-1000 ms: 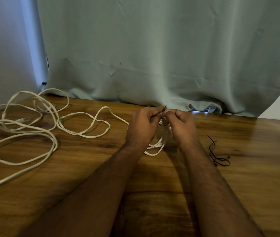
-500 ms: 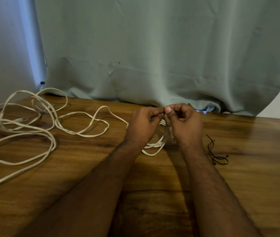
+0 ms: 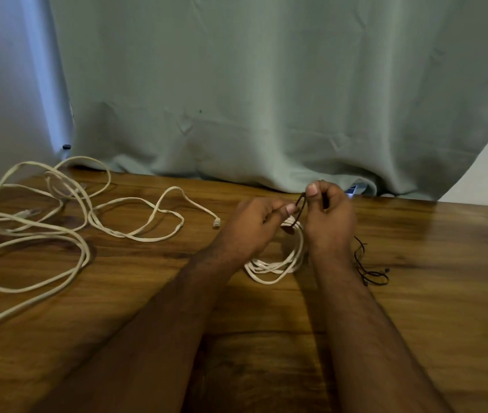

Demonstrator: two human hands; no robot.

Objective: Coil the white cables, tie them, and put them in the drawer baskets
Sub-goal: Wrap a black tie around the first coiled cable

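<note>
A coiled white cable [image 3: 278,265] lies on the wooden table [image 3: 430,308] between my wrists. A dark tie [image 3: 300,208] runs up from the coil's far side. My left hand [image 3: 254,226] pinches the tie with thumb and fingers just above the coil. My right hand [image 3: 327,217] pinches the tie's upper end, fingers curled. A long loose white cable [image 3: 87,216] sprawls in tangled loops over the left of the table, one plug end [image 3: 216,223] near my left hand.
Spare black ties [image 3: 369,268] lie on the table right of my right wrist. A pale green curtain [image 3: 266,99] hangs along the table's far edge. No drawer or basket is in view.
My hands have drawn slightly apart; the right hand has lifted the tie's end upward. The loose cable's plug end now shows beside my left hand.
</note>
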